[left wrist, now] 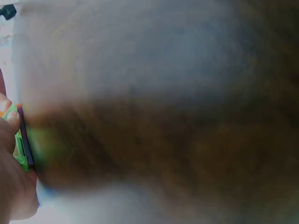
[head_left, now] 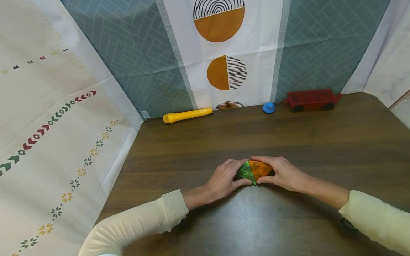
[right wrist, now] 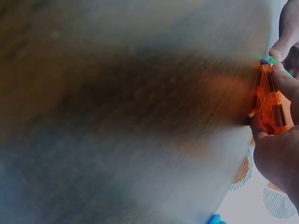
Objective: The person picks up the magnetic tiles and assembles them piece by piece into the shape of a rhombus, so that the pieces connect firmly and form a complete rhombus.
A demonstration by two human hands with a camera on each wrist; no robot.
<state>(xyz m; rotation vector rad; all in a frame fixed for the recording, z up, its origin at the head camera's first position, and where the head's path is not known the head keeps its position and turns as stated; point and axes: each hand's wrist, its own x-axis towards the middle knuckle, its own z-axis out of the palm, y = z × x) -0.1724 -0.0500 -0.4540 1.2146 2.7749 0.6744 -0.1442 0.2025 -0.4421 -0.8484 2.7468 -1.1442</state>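
Observation:
Translucent green triangular magnetic tiles stand side by side with orange triangular magnetic tiles near the table's middle. My left hand grips the green ones, thumb on the near side and fingers on the far side. From the other side my right hand holds the orange ones between thumb and fingers. The two colours touch along one slanted edge. In the left wrist view, a dark purple edge lies along the green piece. The right wrist view shows the orange tiles layered together. Fingers hide the outer corners.
Along the table's far edge lie a yellow toy microphone, a blue toy duck and a red toy wagon. The brown wooden table meets a patterned cloth behind and a white cloth at the left.

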